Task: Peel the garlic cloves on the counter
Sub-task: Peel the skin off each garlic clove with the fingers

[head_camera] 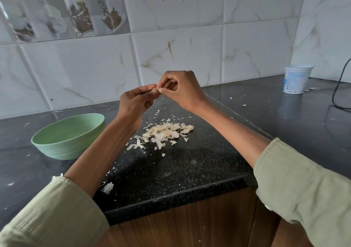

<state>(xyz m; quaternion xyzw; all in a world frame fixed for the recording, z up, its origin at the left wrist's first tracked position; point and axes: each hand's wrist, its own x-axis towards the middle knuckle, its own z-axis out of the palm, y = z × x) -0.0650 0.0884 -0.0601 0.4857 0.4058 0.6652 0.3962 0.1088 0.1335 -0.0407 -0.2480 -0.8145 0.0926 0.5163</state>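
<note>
Both hands are raised above the dark counter (pixel 190 170), meeting over a small pale garlic clove (pixel 157 90). My left hand (pixel 135 102) pinches the clove between thumb and fingers. The fingertips of my right hand (pixel 182 89) pinch at the clove's right end. Most of the clove is hidden by the fingers. Below the hands, a heap of garlic cloves and papery skins (pixel 167 132) lies on the counter. Loose skin flakes (pixel 108 187) are scattered toward the front edge.
A pale green bowl (pixel 57 131) sits on the counter to the left. A white plastic tub (pixel 296 79) stands at the back right, near a black cable (pixel 337 94). The tiled wall runs close behind. The counter's front edge drops to a wooden cabinet (pixel 190 227).
</note>
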